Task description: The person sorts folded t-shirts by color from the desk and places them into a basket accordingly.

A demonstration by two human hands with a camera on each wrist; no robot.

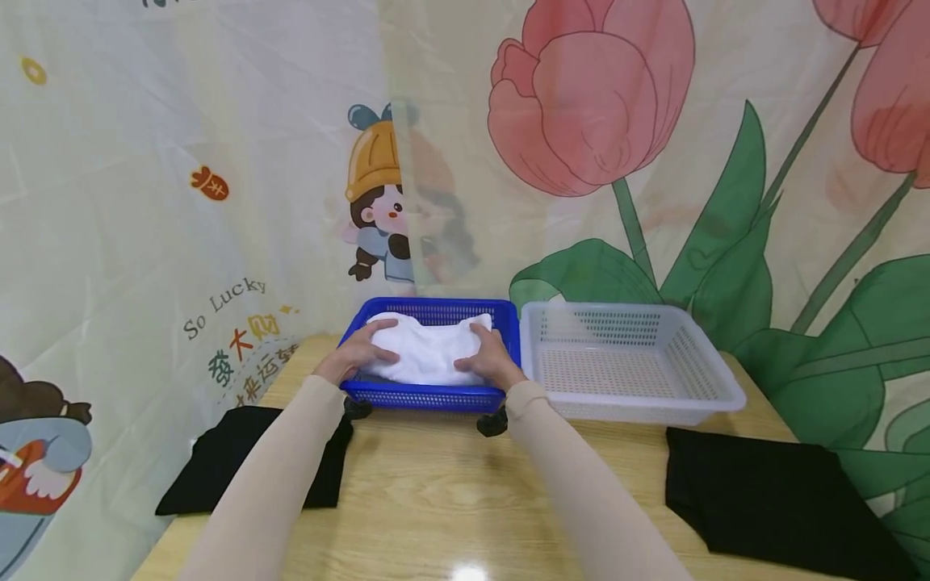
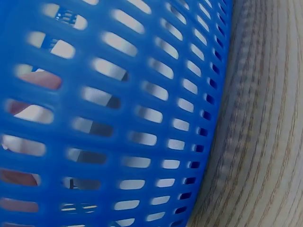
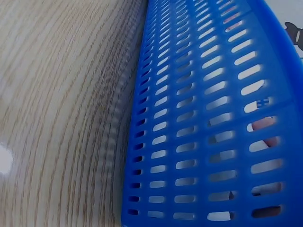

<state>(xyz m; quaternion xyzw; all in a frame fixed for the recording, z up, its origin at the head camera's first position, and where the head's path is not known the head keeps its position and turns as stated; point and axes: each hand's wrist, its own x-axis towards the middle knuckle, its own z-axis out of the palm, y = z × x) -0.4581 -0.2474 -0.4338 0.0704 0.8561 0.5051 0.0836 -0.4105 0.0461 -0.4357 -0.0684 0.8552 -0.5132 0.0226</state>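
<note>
A white cloth (image 1: 429, 347) lies bunched inside a blue perforated basket (image 1: 425, 397), in the head view's middle. My left hand (image 1: 361, 347) holds its left side, thumb and fingers spread over the fabric. On the opposite side my right hand (image 1: 492, 357) grips the cloth in the same way. Both forearms reach over the basket's front rim. The left wrist view is mostly the blue basket wall (image 2: 64, 142), with bits of fingers and white fabric visible through its slots. In the right wrist view the blue wall (image 3: 284, 85) likewise hides most of the hand.
A white perforated basket (image 1: 632, 407) stands right beside the blue one. Black folded cloths lie on the wooden table (image 1: 429, 492), one at the left (image 1: 218, 460) and another at the right (image 1: 785, 500). Behind hangs a printed curtain (image 1: 450, 145).
</note>
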